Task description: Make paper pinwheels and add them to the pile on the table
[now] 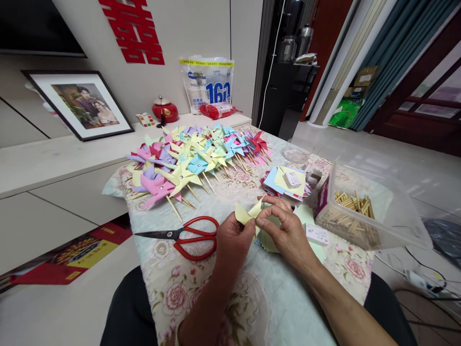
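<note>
A pale yellow paper pinwheel, its blades partly folded, is pinched between both hands above the table. My left hand grips its lower left side with the fingers closed. My right hand presses its right side near the centre with thumb and fingertips; the other fingers are bent. Whether a pin is at the centre cannot be seen. Beneath the right hand lie pale green paper sheets, partly hidden. Red-handled scissors rest left of my left hand, blades pointing left.
Finished paper pinwheels on sticks pile up at the back left. A stack of coloured paper carries a small box. Another small white box sits by my right hand. At right stands a clear plastic bin with short wooden sticks.
</note>
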Demonstrator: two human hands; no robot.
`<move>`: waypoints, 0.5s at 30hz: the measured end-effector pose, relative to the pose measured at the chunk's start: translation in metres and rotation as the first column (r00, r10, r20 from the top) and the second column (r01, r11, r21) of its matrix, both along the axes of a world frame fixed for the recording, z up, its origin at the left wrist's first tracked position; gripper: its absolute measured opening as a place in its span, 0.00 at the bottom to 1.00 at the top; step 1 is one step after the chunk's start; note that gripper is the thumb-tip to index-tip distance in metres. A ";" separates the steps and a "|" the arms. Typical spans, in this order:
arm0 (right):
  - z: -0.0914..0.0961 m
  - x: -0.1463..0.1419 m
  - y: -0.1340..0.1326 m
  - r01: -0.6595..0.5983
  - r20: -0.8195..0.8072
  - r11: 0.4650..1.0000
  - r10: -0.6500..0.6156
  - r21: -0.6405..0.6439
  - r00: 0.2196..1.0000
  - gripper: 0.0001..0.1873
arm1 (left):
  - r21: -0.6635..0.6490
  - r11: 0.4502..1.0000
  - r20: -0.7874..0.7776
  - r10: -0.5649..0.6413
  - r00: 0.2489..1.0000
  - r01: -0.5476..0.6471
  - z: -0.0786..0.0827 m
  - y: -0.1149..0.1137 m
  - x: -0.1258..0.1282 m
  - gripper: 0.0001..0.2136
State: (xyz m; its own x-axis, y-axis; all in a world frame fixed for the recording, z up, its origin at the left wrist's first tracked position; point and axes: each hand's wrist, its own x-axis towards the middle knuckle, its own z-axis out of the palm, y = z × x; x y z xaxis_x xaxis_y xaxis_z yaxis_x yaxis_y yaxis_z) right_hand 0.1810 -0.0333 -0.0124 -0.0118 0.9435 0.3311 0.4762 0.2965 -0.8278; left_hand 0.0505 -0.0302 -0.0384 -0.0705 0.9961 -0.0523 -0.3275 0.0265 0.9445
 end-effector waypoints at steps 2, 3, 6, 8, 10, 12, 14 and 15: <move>0.001 0.000 0.000 0.002 -0.019 1.000 -0.003 -0.018 1.000 0.07 | -0.004 1.000 -0.006 -0.004 1.000 0.004 0.001 0.000 0.000 0.09; 0.001 0.000 0.000 0.004 -0.034 1.000 -0.005 -0.028 0.999 0.07 | -0.006 1.000 -0.010 -0.004 1.000 0.003 0.001 0.000 0.000 0.09; 0.002 -0.001 -0.001 -0.001 -0.099 0.997 -0.008 -0.082 0.995 0.06 | -0.005 1.000 -0.022 -0.005 1.000 0.005 0.001 0.000 0.000 0.10; 0.003 -0.002 -0.002 -0.007 -0.155 0.991 -0.014 -0.131 0.988 0.06 | -0.010 1.000 -0.010 -0.006 1.000 0.006 0.000 0.000 0.000 0.11; 0.003 -0.003 -0.002 -0.008 -0.210 0.987 -0.026 -0.160 0.977 0.06 | -0.027 1.000 0.018 0.000 1.000 0.001 -0.001 0.000 0.001 0.11; 0.003 -0.004 -0.002 0.000 -0.256 0.987 -0.042 -0.162 0.966 0.07 | -0.050 0.999 0.046 0.014 0.999 -0.012 0.000 -0.001 0.003 0.11; 0.003 -0.004 -0.002 -0.006 -0.291 0.988 -0.040 -0.157 0.956 0.07 | -0.061 0.998 0.073 0.012 0.997 -0.008 0.001 -0.001 0.004 0.12; 0.002 -0.004 -0.001 -0.016 -0.304 0.987 -0.033 -0.158 0.952 0.07 | -0.061 0.998 0.089 0.007 0.996 -0.002 0.002 -0.002 0.004 0.12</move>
State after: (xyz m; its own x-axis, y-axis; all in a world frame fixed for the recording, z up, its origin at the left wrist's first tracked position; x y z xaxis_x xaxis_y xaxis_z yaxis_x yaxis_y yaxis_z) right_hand 0.1772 -0.0347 -0.0103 0.0746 0.9833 0.1659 0.1956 0.1487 -0.9693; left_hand 0.0550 -0.0318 -0.0366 -0.0671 0.9906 -0.1191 -0.4103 0.0814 0.9083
